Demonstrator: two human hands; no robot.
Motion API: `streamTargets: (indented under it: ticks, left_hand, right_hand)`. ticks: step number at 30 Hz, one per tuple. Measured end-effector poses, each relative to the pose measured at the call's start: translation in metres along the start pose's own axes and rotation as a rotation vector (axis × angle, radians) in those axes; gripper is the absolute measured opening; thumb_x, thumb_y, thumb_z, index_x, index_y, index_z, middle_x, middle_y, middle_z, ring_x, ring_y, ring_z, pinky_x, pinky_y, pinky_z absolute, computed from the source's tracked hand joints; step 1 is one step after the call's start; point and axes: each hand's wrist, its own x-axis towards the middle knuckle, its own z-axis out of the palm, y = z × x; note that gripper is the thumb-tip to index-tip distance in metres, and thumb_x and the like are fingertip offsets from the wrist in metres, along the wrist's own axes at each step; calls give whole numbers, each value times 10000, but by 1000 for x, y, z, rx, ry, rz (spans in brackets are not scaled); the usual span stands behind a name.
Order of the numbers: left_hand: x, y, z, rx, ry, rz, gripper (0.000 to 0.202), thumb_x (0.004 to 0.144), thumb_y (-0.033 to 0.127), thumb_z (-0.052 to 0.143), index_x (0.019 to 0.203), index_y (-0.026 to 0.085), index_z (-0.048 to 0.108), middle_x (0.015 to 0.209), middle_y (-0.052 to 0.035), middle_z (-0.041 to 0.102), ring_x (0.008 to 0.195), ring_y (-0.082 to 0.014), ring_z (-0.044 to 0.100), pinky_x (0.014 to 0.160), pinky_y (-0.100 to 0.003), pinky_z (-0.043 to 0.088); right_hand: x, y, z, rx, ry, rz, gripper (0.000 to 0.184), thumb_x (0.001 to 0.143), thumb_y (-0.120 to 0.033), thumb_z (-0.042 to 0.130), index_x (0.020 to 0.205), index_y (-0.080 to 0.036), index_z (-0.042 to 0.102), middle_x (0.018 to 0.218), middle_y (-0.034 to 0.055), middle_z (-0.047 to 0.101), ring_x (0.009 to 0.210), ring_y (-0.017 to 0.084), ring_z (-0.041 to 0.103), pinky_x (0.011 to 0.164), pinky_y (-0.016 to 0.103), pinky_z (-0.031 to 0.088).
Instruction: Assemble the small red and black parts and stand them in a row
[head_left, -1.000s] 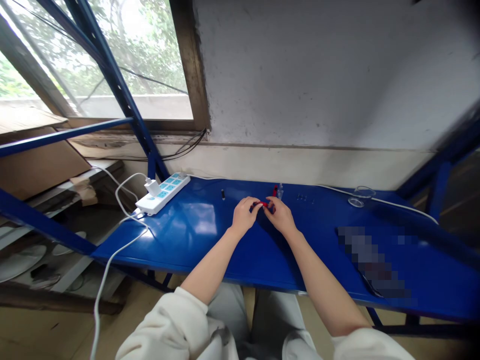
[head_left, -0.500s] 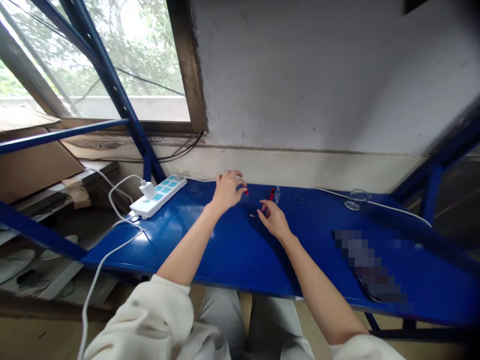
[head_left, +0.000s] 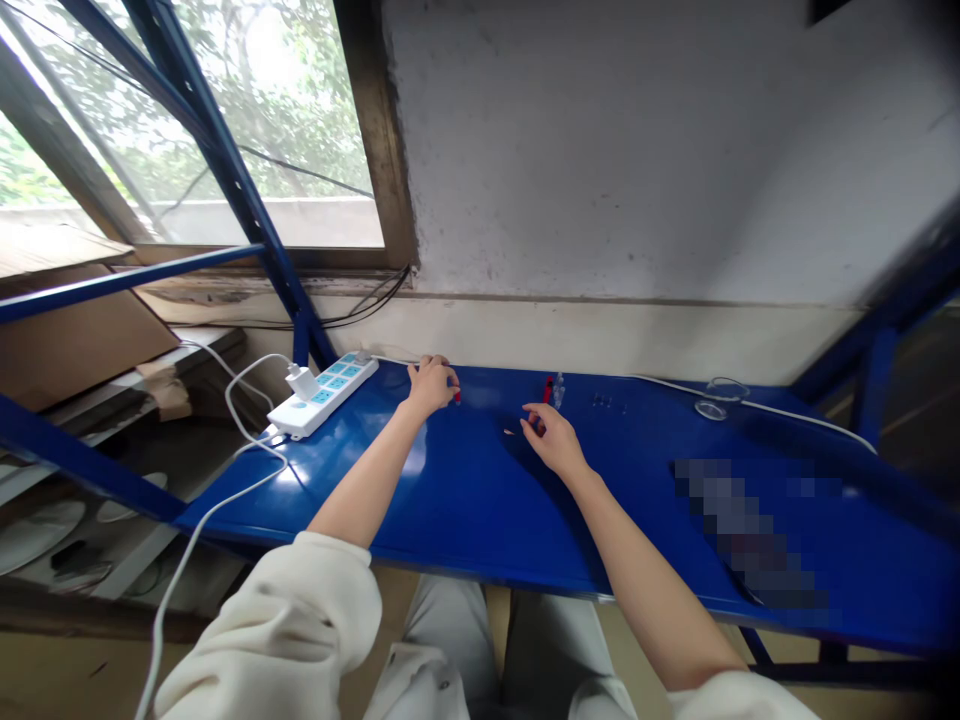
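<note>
My left hand [head_left: 431, 386] is over the back of the blue table [head_left: 465, 490]. Its thumb and fingers are closed on a small red piece [head_left: 457, 397], too small to name exactly. My right hand [head_left: 555, 438] hovers near the table's middle, fingers half curled, a gap between thumb and forefinger; I make out nothing held there. Just beyond it are a red stick-like item [head_left: 548, 386] and a clear plastic item [head_left: 559, 390]. To the left of its fingertips lies a tiny pale piece [head_left: 509, 432]. Several small clear pieces [head_left: 601, 400] lie farther right.
A white power strip [head_left: 322, 395] with a plugged-in adapter [head_left: 302, 381] stands at the table's left end; its cable [head_left: 206, 530] hangs over the edge. Toward the right are a clear round item [head_left: 710, 410] and a dark pixelated object [head_left: 739, 530]. Blue frame posts [head_left: 281, 250] flank the table.
My left hand has moved left, carrying the red piece away from my right hand. The right hand has stayed almost in place. The view has shifted slightly.
</note>
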Motion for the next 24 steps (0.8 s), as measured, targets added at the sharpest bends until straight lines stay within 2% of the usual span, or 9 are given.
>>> streamTargets:
  ticks: [6, 24]
  left_hand:
    - [0, -5, 2, 10, -29, -20, 71, 693, 253, 616, 733, 224, 667, 1143, -69, 507, 1092, -303, 358, 876, -524, 261]
    - [0, -6, 3, 21, -20, -8, 82, 709, 223, 594, 742, 223, 669, 1129, -68, 519, 1082, -298, 373, 892, -521, 244]
  right_hand:
    - [0, 0, 0, -18, 2, -5, 294, 808, -312, 402, 1034, -188, 542, 785, 39, 564, 558, 113, 486, 564, 253, 437]
    - [0, 2, 1, -1, -14, 3, 293, 805, -319, 407, 1029, -189, 546, 778, 39, 569, 558, 117, 495, 559, 255, 440]
